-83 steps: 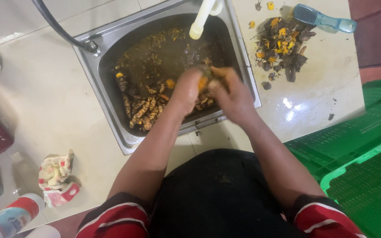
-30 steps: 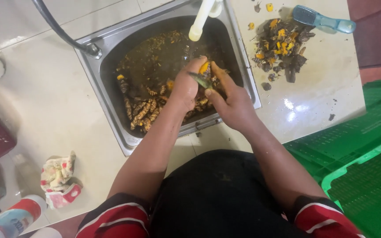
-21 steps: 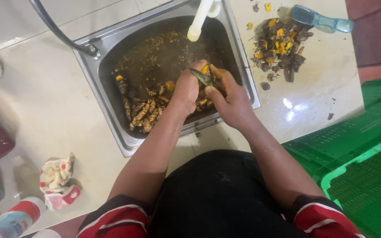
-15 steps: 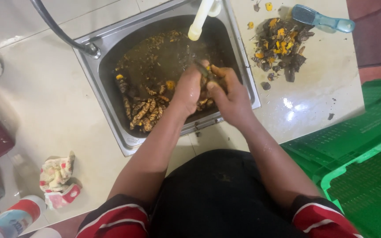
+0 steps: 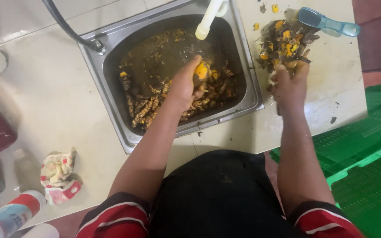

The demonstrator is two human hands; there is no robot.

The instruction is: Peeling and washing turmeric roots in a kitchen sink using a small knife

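The left arm is bare to a short sleeve, extended forward and angled inward, with the left hand (image 5: 185,86) palm down and its fingers curled closed about a small orange piece held at the fingertips. The right arm runs nearly straight ahead, well apart from the left grip and to its outer side, ending in the right hand (image 5: 291,83), back uppermost. Its fingers are bent downward and bunched together, soiled dark; whether anything lies within them cannot be determined.
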